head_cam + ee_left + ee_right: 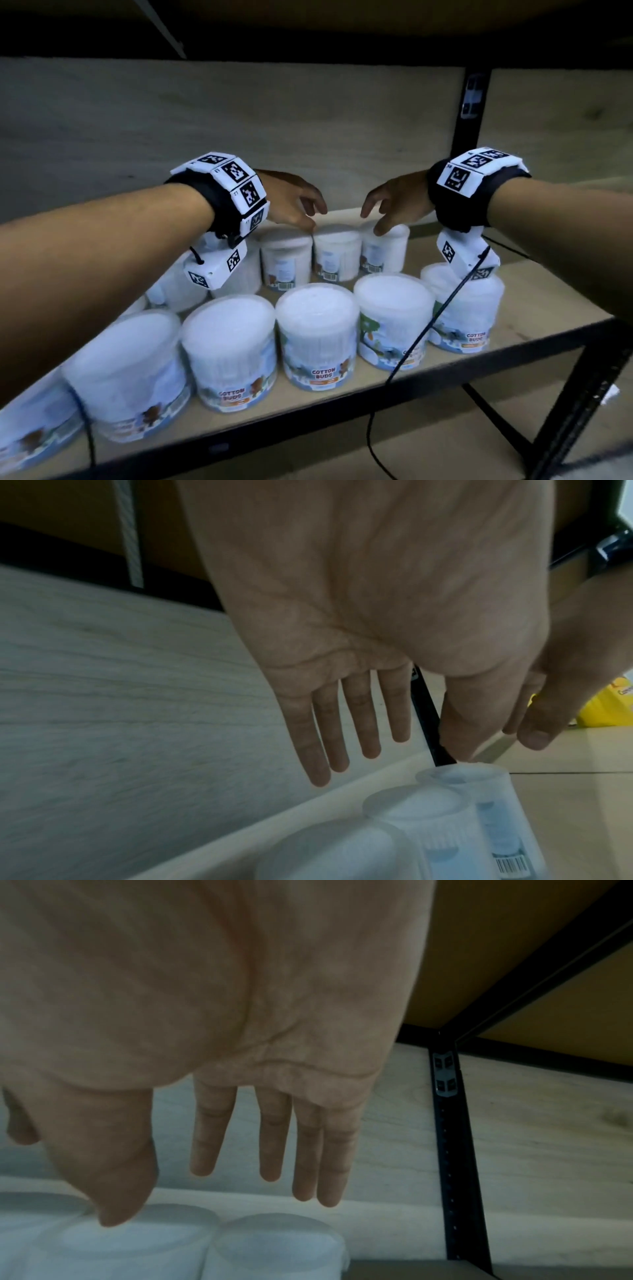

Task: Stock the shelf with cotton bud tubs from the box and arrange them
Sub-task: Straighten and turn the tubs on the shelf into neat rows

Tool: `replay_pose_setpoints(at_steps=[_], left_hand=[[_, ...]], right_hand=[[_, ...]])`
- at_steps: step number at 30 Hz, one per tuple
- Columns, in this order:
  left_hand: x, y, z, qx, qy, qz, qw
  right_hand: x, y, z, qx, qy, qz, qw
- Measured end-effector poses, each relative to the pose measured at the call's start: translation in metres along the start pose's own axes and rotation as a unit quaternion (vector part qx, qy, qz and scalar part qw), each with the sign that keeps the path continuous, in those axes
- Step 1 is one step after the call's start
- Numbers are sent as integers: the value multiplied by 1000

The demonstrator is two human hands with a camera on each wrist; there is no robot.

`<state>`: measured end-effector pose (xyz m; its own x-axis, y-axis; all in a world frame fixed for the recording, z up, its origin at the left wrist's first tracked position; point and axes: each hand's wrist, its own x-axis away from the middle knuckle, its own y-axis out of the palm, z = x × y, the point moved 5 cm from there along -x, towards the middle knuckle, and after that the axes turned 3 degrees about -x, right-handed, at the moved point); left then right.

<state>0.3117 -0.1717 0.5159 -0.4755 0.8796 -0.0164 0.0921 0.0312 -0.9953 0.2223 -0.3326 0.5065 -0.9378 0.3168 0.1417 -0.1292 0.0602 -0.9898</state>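
Several clear cotton bud tubs with white lids stand on the wooden shelf (541, 301) in two rows. The front row (317, 332) shows its "COTTON BUDS" labels; the back row (337, 251) shows barcodes. My left hand (308, 212) and right hand (376, 216) hover side by side over the back row, holding nothing. The left wrist view shows straight left fingers (342, 723) and the thumb tip just above a tub lid (462, 775). In the right wrist view the fingers (270, 1137) hang straight and the thumb sits just over a back tub lid (137, 1231). Contact cannot be told.
A black upright post (469, 113) stands at the back right, and a pale wood panel (171, 130) closes the back. The shelf above hangs low overhead. Bare board lies right of the tubs. A black cable (428, 325) drapes over the front tubs. Something yellow (609, 707) lies beyond the shelf.
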Motion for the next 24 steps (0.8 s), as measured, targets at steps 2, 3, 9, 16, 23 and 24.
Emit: replay_pose_setpoints(at_steps=[2,3,9,16,23,24], left_hand=[[-21,6,4,-4,6,-8,1000],[-28,8,7,-5,7,-10,1000],[-68,21,16,-3,13,-20,1000],[-92,43,22,46,-4,-58,997],[-97,46,35,22,4,-90,996],[-97,46,35,21,4,-91,996]], right_hand=[[-10,2,12,-13,10,-7,1000],[-15,2,16,-17,14,-8,1000],[-38,6,36,-88,50,-16,995],[-52,21,42,-138,79,-40,987],[-59,24,38,-151,70,-58,984],[-60,25,38,-155,72,-62,983]])
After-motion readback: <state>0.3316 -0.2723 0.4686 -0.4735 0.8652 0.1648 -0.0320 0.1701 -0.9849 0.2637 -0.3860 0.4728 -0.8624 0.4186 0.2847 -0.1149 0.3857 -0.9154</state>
